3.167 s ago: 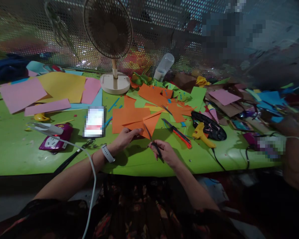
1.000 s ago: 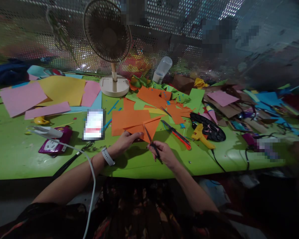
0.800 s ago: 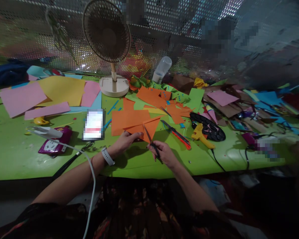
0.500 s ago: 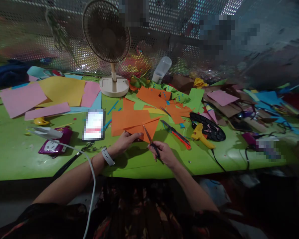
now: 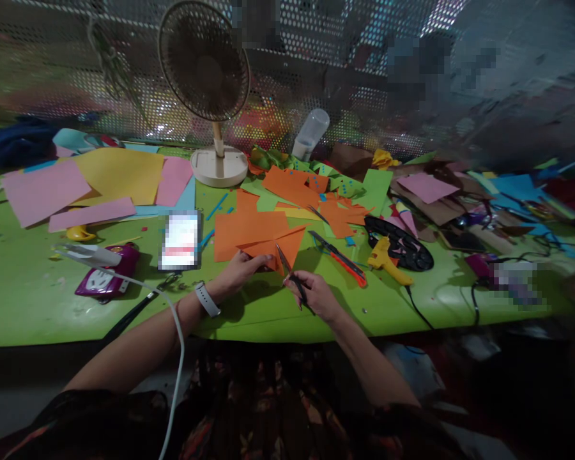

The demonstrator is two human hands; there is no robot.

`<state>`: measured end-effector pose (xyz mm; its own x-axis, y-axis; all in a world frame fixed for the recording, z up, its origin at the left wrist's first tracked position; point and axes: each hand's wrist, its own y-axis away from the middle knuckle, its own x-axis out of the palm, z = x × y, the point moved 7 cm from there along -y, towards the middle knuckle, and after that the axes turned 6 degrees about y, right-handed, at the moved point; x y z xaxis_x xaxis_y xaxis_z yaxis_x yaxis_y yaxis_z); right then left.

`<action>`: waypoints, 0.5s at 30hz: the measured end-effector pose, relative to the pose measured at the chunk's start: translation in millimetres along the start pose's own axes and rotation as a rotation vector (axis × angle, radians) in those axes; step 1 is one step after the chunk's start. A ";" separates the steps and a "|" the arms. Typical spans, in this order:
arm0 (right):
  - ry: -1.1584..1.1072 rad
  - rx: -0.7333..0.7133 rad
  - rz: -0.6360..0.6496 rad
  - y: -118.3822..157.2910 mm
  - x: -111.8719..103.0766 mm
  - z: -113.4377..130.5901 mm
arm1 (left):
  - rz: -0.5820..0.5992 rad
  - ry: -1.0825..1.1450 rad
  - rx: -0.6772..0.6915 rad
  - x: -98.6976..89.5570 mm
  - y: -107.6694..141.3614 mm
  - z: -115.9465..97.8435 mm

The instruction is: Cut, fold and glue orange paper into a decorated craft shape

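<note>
My right hand point(image 5: 312, 295) is closed round the handles of a pair of scissors point(image 5: 284, 260), whose blades point up and left across a piece of orange paper point(image 5: 292, 245). Thumb and fingers of my left hand point(image 5: 242, 273) pinch the near edge of that paper, just left of the blades. A larger orange sheet point(image 5: 234, 231) lies flat on the table behind it. To the right of the scissors rests a utility knife point(image 5: 339, 259) with an orange-red handle. A yellow glue gun point(image 5: 388, 260) lies further right, partly over a black tray point(image 5: 419, 252).
A fan point(image 5: 219, 167) stands at the back near a tilted clear bottle point(image 5: 311, 134). Left of my hands are a phone with a blurred screen point(image 5: 179, 241) and a purple power strip point(image 5: 108, 271). A white cable point(image 5: 179, 338) crosses my left forearm. Coloured paper scraps point(image 5: 340, 214) cover the back.
The scissor blades have shifted slightly against the orange paper, and the paper's right part has changed angle a little. Both hands stay nearly in place.
</note>
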<state>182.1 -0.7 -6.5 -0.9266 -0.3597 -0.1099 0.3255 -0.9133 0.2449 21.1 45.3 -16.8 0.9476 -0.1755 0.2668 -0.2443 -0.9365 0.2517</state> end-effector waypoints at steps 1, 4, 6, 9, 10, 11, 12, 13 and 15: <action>0.005 0.006 -0.002 -0.5 -0.2 -0.1 | -0.004 0.005 0.005 -0.1 -0.2 -0.6; 0.020 0.042 0.009 -1.1 -0.5 -1.8 | -0.033 0.031 0.029 -2.9 -1.7 -2.6; 0.022 0.057 0.032 0.8 -1.5 -2.8 | -0.067 0.056 0.044 -7.1 -3.9 -3.5; 0.061 0.080 0.098 7.9 -7.3 -4.9 | -0.111 0.123 0.054 -14.5 -8.4 -5.2; 0.088 0.081 0.107 10.4 -12.5 -5.1 | -0.124 0.152 0.059 -17.0 -9.9 -6.6; 0.131 0.073 0.096 12.3 -20.0 -4.5 | -0.137 0.178 0.066 -19.2 -11.1 -8.6; 0.196 0.052 0.055 13.3 -30.5 -2.6 | -0.147 0.198 0.072 -21.2 -12.1 -11.1; 0.291 0.025 -0.016 13.5 -43.5 0.3 | -0.153 0.214 0.074 -22.6 -12.7 -13.9; 0.585 -0.021 -0.228 13.2 -73.2 9.2 | -0.157 0.228 0.068 -23.9 -12.7 -20.2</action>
<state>252.5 15.4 13.6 -0.7189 -0.1946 -0.6673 0.1409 -0.9809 0.1343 -2.6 67.6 -7.6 0.9000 0.0390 0.4341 -0.0764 -0.9664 0.2453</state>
